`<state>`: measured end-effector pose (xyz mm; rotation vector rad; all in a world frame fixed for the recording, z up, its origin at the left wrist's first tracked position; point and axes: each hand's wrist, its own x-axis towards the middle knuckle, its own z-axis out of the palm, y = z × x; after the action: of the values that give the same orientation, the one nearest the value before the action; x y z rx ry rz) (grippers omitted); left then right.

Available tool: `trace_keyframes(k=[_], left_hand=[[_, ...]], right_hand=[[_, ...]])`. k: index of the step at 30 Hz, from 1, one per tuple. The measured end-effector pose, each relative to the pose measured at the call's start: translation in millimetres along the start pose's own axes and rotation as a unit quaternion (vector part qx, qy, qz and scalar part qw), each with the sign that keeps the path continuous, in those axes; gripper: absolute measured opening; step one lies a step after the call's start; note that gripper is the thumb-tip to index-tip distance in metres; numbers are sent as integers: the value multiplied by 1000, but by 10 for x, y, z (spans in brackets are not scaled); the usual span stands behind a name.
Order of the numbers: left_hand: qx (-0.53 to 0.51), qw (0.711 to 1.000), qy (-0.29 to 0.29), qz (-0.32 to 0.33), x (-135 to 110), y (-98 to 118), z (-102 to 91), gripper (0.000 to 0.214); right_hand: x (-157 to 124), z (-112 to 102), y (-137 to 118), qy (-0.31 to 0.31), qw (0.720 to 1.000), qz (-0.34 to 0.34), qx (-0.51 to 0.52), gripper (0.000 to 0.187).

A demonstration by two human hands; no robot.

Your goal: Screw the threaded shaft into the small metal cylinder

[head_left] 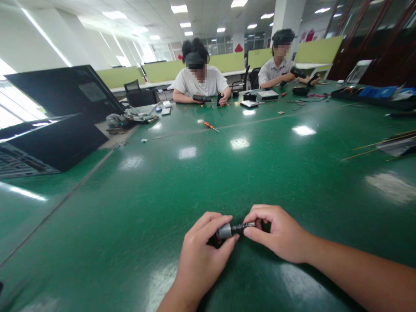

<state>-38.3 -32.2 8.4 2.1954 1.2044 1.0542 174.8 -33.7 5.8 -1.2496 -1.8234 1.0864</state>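
In the head view, at the near middle of the green table point(208, 182), I hold a small motor-like part point(224, 232). It has a grey metal cylinder at its left, then a black ringed section, and a thin silvery shaft end at its right. My left hand point(203, 247) is closed around the grey cylinder, thumb below and fingers above. With thumb and fingertips, my right hand point(276, 232) pinches the silvery shaft end. The part lies roughly level between both hands. My fingers hide some of its two ends.
An orange screwdriver point(211, 126) lies across the table's middle. Two people sit opposite, each with a black power tool nearby or in hand. Large black panels point(55, 143) stand at left; a dark tool bag point(373, 96) and thin rods point(383, 145) lie at right.
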Motion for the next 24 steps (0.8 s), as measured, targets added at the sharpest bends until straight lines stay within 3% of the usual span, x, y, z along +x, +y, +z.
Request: trace_keyframes(k=[24], left_hand=[[5, 1000, 25, -3, 11, 27, -31, 28]], right_hand=[[1, -7, -1, 3, 1000, 7, 11, 10]])
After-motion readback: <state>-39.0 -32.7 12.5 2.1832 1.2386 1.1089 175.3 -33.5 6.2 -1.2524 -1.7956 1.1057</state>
